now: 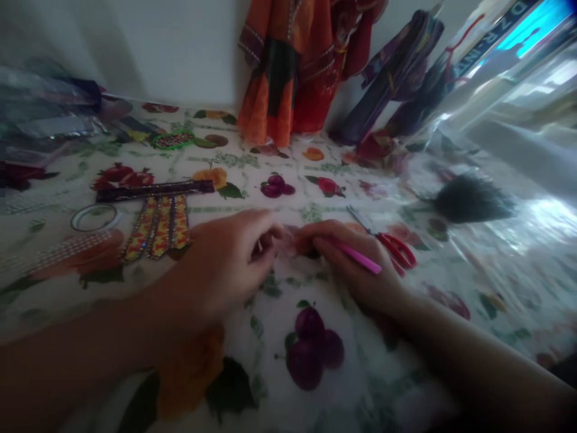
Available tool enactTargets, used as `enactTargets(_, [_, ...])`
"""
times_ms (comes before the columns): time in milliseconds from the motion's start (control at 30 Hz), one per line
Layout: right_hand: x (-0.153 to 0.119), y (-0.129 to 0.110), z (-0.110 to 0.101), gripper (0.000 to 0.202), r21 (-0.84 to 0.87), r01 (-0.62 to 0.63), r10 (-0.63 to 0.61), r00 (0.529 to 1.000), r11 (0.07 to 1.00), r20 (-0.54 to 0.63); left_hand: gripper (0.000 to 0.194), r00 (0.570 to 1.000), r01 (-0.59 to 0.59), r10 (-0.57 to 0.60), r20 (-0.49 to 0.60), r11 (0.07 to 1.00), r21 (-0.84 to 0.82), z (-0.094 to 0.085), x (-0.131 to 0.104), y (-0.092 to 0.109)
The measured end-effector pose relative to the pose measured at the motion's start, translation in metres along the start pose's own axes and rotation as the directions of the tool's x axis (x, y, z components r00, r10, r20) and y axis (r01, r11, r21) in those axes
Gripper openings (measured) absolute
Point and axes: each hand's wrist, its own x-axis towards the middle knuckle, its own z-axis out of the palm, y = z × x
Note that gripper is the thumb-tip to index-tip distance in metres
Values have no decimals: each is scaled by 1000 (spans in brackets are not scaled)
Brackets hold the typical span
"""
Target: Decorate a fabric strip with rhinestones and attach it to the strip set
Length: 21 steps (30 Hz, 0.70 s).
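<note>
Above the fruit-print tablecloth (259, 325), my two hands nearly meet in the middle of the head view. My right hand (347, 258) is closed around a slim pink pen-like stick (360, 258), whose near end points back toward me. The fingers of my left hand (238, 252) are curled into a pinch. Between both sets of fingertips is a small pale, translucent piece (286, 240), too blurred to name. Red-handled scissors (399, 251) lie just beyond my right hand. Left of my left hand are yellow-and-red patterned strips with studded edges (160, 228) beneath a dark band (155, 190).
A tape roll (95, 218) and a sheet of small gems (76, 249) lie at the left. Behind are a green dish of beads (174, 139), plastic bags (49, 108) and orange-red costumed figures (274, 90). A dark bristly bundle (473, 198) lies at the right.
</note>
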Motion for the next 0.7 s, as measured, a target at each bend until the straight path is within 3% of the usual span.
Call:
enactTargets(100, [2,-1,0,22,-18,-2,3,999,1000,43,16,983,182,-176,50,967,-178,-6,6,-6])
enactTargets(300, [3,-5,5,36,-37,7,-2,993,999,120,13,971,240,-224,87,897,-372,-9,11,-7])
enactTargets(533, [3,-7,8,32,-56,-6,14,988,998,152,12,981,191,-186,48,908,-374,-7,7,3])
enactTargets(700, [4,-9,5,27,81,-77,68,991,994,113,15,1000,-15,9,-28,978,-207,-8,-2,10])
